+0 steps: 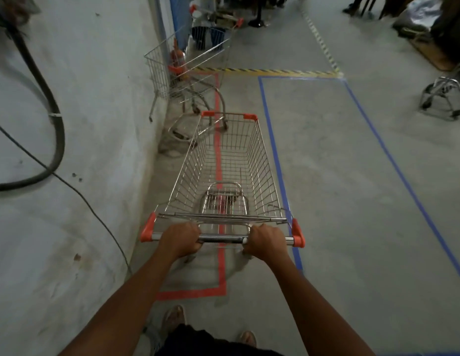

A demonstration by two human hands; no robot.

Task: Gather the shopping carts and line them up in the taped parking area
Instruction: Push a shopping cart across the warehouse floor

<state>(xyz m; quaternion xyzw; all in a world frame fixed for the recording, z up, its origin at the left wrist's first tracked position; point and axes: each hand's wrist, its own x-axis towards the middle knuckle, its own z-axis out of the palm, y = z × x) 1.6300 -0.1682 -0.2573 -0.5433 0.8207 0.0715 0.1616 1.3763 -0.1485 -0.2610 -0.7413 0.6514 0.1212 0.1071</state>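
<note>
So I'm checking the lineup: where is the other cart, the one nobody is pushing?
In the head view, the other cart stands ahead and left, against the wall, at the far end of the red tape line, just beyond the pushed cart.

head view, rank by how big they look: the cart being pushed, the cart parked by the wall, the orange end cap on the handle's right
1. The pushed cart, gripped by the left hand and right hand; nearness inflates it.
2. The parked cart, farther off, so true size against the first is unsure.
3. The orange end cap, clearly smallest.
</note>
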